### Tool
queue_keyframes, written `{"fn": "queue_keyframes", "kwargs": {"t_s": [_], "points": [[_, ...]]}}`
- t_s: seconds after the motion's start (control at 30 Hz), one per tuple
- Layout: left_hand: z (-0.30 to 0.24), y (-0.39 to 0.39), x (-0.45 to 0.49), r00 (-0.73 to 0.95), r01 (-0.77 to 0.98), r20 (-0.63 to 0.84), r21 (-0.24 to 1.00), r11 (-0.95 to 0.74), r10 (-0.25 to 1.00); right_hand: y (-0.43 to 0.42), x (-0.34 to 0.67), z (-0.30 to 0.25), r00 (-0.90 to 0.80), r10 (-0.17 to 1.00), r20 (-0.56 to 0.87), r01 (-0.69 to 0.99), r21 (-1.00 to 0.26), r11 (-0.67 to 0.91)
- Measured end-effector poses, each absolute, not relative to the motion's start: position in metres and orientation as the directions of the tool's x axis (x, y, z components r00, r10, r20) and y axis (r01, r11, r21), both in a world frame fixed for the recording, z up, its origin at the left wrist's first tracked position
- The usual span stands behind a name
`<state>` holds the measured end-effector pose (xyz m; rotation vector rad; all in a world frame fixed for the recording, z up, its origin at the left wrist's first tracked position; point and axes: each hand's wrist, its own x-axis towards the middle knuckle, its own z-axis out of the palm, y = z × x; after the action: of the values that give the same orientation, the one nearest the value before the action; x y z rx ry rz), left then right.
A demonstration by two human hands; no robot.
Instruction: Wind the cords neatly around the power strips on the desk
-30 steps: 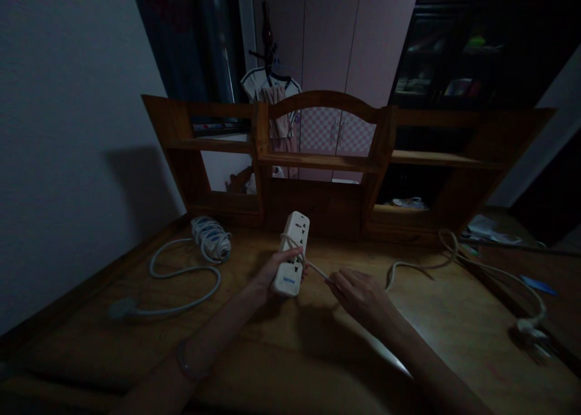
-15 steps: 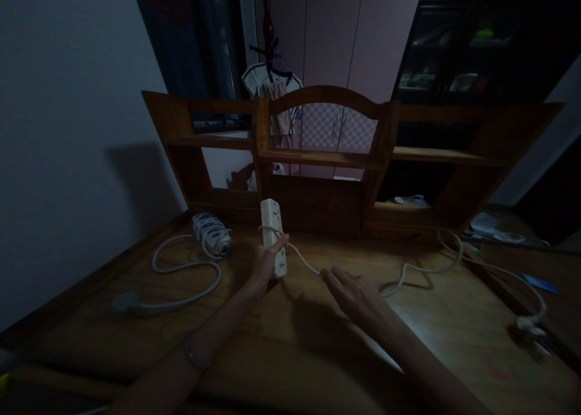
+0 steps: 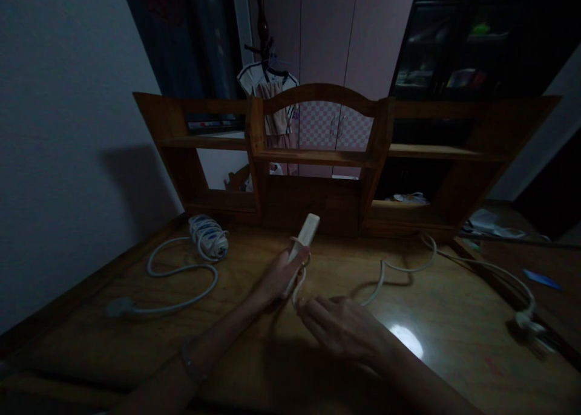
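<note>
"What's nearest?"
"The right hand (image 3: 342, 329), lower centre of the frame, fingers pinched on the cord (image 3: 297, 289). More cord reaches a plug (image 3: 526, 323) at lower right."
"And the left hand (image 3: 280, 276)?"
"Just beyond, at the centre, fingers wrapped round a white power strip (image 3: 310, 225), which is tilted, a cord loop about its middle."
"Which step, then?"
"Winding the cord round the strip, I'd judge, with few turns on. The next move calls for a steady left grip and a taut cord."
"Farther back?"
"A cord-wrapped bundle (image 3: 209, 238) on the table (image 3: 252, 254), left of centre, then a wooden shelf (image 3: 313, 156)."
</note>
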<state>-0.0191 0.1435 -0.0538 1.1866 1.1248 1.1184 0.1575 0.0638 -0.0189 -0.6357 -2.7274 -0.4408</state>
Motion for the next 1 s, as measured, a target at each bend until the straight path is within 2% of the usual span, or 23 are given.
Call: {"fn": "queue_keyframes", "kwargs": {"t_s": [0.13, 0.23, 0.33, 0.4, 0.47, 0.57, 0.63, 0.73, 0.8, 0.87, 0.93, 1.0], "points": [[-0.039, 0.121, -0.012, 0.408, -0.009, 0.037, 0.999, -0.036, 0.912, 0.068, 0.166, -0.008, -0.823, 0.336, 0.458, 0.454, 0.176, 0.873], [-0.03, 0.11, -0.013, 0.636, 0.012, 0.061, 0.996, -0.089, 0.769, 0.078, 0.181, -0.002, -0.735, 0.35, 0.581, 0.509, 0.132, 0.851], [-0.03, 0.107, -0.016, 0.745, 0.041, 0.038, 0.994, -0.103, 0.666, 0.085, 0.193, 0.006, -0.585, 0.438, 0.683, 0.577, -0.029, 0.816], [-0.034, 0.107, -0.017, 0.777, 0.063, 0.005, 0.994, -0.086, 0.629, 0.087, 0.198, 0.015, -0.502, 0.526, 0.687, 0.587, -0.176, 0.79], [-0.038, 0.107, -0.018, 0.808, 0.09, -0.033, 0.994, -0.067, 0.588, 0.088, 0.201, 0.023, -0.456, 0.629, 0.629, 0.561, -0.345, 0.753], [-0.036, 0.104, -0.016, 0.827, 0.183, -0.123, 0.982, -0.056, 0.548, 0.09, 0.205, 0.034, -0.476, 0.75, 0.459, 0.499, -0.562, 0.66], [-0.032, 0.102, -0.014, 0.845, 0.235, -0.178, 0.971, -0.051, 0.504, 0.093, 0.207, 0.038, -0.505, 0.796, 0.335, 0.463, -0.673, 0.577], [-0.028, 0.099, -0.012, 0.871, 0.208, -0.18, 0.978, -0.012, 0.457, 0.098, 0.213, 0.04, -0.562, 0.814, 0.146, 0.395, -0.817, 0.419], [-0.029, 0.098, -0.011, 0.889, 0.18, -0.187, 0.982, 0.056, 0.418, 0.103, 0.218, 0.039, -0.603, 0.797, 0.035, 0.362, -0.878, 0.313], [-0.031, 0.096, -0.012, 0.923, 0.16, -0.201, 0.976, 0.148, 0.328, 0.108, 0.222, 0.035, -0.626, 0.779, -0.036, 0.351, -0.905, 0.24], [-0.032, 0.094, -0.013, 0.961, 0.116, -0.167, 0.967, 0.228, 0.22, 0.113, 0.224, 0.027, -0.639, 0.766, -0.066, 0.344, -0.916, 0.208], [-0.031, 0.093, -0.016, 0.973, 0.035, -0.102, 0.953, 0.302, 0.209, 0.118, 0.223, 0.016, -0.624, 0.781, -0.025, 0.337, -0.91, 0.24]]}}
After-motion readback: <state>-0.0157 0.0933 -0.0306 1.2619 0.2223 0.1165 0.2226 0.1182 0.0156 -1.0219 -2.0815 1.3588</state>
